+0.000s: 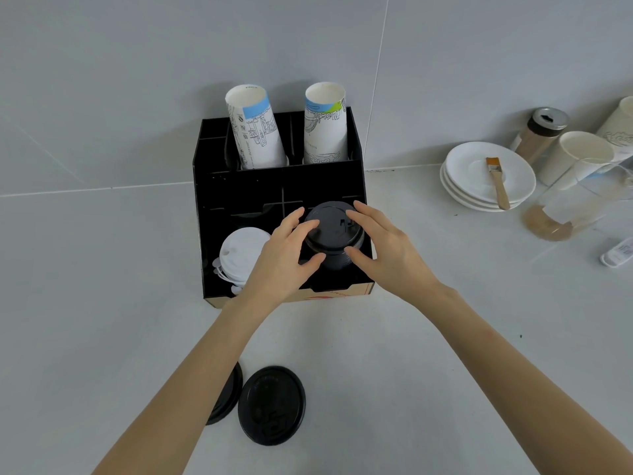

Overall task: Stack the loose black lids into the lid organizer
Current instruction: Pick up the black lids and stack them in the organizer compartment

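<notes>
A stack of round black plastic lids [334, 234] is held from both sides inside the black compartmented lid organizer [205, 186], in its front right compartment. The stack stands with its long axis nearly upright, slightly leaned toward the camera, and the flat top of the uppermost lid is turned upward, with the small drinking tab toward the right. The left hand [282, 255] is placed on the left side of the stack, its fingers half curled, the thumb pressed low on the side and the other fingers laid over the top rim. The right hand [380, 246] is placed on the right side in the same way, with the thumb low and the fingers spread along the upper edge. In the front left compartment a stack of white plastic lids [239, 255] is seen, partly hidden by the left hand. Two tall printed paper cup stacks [257, 128] are set in the rear compartments. On the grey counter [394, 354], near the camera, one loose black lid [272, 404] lies flat, and a second black lid [227, 395] is partly covered by the left forearm.
</notes>
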The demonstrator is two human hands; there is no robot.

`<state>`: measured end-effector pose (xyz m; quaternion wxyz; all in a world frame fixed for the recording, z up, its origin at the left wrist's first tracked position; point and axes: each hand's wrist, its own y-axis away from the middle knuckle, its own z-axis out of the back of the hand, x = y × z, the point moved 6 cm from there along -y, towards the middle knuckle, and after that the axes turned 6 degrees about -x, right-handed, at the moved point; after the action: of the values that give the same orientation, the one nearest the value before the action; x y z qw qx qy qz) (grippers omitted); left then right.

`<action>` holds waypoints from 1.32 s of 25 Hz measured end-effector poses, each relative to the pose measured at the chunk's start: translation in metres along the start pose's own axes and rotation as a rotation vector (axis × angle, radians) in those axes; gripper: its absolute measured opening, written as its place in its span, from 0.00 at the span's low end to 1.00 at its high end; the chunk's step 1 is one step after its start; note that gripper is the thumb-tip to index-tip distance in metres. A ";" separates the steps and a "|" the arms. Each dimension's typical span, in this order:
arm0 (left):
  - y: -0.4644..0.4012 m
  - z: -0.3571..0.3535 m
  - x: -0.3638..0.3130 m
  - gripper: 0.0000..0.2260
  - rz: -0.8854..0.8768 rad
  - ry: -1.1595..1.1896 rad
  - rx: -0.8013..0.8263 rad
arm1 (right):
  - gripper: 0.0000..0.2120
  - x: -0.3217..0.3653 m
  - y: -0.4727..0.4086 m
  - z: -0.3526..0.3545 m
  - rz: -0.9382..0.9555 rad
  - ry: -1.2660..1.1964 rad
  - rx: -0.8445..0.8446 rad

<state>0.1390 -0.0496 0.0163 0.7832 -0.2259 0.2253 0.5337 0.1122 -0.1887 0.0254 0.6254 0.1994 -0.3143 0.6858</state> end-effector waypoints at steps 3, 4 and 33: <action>0.018 0.008 0.003 0.22 0.006 0.038 -0.037 | 0.23 0.012 0.011 0.000 0.040 -0.021 -0.020; 0.025 0.010 0.005 0.21 0.016 0.049 -0.037 | 0.23 0.015 0.016 -0.002 0.046 -0.027 -0.020; 0.199 -0.017 0.082 0.41 0.099 -0.153 0.249 | 0.33 0.039 0.148 -0.130 0.095 0.070 0.558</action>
<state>-0.0222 0.0660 -0.0681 0.7927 -0.0743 0.2404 0.5553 -0.0234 -0.0743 -0.0700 0.5239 0.3248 -0.1006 0.7809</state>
